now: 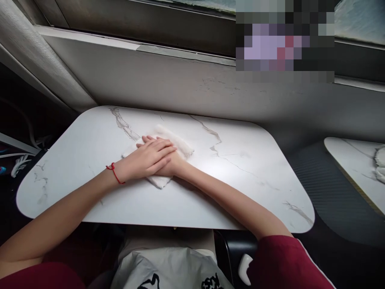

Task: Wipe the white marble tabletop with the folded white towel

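Note:
A white cloth (183, 147) lies spread on the white, grey-veined tabletop (192, 208). My right hand (173, 165) presses flat on the cloth, palm down, and is largely covered by my left hand. A few of its fingertips show past the left hand's far side. Crossed over its back lies my left hand (144, 159), fingers stretched out and slightly apart. A red string bracelet (113, 172) circles my left wrist. Cloth corners stick out on several sides of the stacked hands.
Behind the tabletop runs a pale wall panel (168, 80) under a window ledge. A second marble-patterned tabletop (357, 160) stands at the right, with a white object (380, 163) at the frame's edge. White cables (21, 163) hang at the left. A white rounded object (245, 269) sits below, near my right sleeve.

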Motion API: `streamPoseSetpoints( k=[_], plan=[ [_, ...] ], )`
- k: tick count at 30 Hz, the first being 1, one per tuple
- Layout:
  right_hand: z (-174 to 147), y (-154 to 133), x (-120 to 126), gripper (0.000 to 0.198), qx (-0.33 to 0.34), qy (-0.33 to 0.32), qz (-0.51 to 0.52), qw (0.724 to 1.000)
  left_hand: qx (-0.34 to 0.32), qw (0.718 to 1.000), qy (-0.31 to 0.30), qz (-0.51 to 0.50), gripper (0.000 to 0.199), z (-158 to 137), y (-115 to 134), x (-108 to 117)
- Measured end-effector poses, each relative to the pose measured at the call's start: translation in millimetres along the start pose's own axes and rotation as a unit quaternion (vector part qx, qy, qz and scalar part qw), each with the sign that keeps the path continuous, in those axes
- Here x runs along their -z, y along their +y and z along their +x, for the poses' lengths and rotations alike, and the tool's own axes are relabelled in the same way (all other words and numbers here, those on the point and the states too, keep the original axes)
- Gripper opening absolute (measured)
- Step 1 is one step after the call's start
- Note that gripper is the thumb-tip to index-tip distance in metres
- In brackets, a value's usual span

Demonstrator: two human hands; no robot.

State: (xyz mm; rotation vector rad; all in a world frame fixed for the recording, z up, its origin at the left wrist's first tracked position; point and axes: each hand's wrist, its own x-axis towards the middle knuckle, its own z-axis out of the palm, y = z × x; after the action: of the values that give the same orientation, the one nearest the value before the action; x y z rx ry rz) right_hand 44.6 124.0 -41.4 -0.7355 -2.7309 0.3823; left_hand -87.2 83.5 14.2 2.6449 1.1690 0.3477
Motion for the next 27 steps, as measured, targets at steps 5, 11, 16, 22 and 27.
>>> streamPoseSetpoints(
  k=[5, 11, 16, 22, 27],
  plan=[
    [56, 33, 7, 0.063, -0.023, 0.002, -0.053, 0.998, 0.105, 0.993, 0.046, 0.022, 0.058, -5, -44, 6],
    [104, 67, 11, 0.057, 0.015, 0.025, -0.005, 1.0, 0.161, 0.982, 0.093, 0.012, 0.064, -9, -76, 5],
    [107, 72, 11, 0.054, 0.05, 0.042, 0.002, 0.998, 0.155, 0.983, 0.1, -0.004, 0.071, -13, -81, 5],
    [103, 62, 7, 0.047, -0.047, 0.118, -0.063, 0.99, 0.218, 0.971, 0.097, -0.018, 0.074, -15, -83, 1],
    [101, 64, 9, 0.049, -0.066, 0.116, -0.049, 0.99, 0.239, 0.965, 0.108, 0.013, 0.064, -13, -82, 3]
  ],
)
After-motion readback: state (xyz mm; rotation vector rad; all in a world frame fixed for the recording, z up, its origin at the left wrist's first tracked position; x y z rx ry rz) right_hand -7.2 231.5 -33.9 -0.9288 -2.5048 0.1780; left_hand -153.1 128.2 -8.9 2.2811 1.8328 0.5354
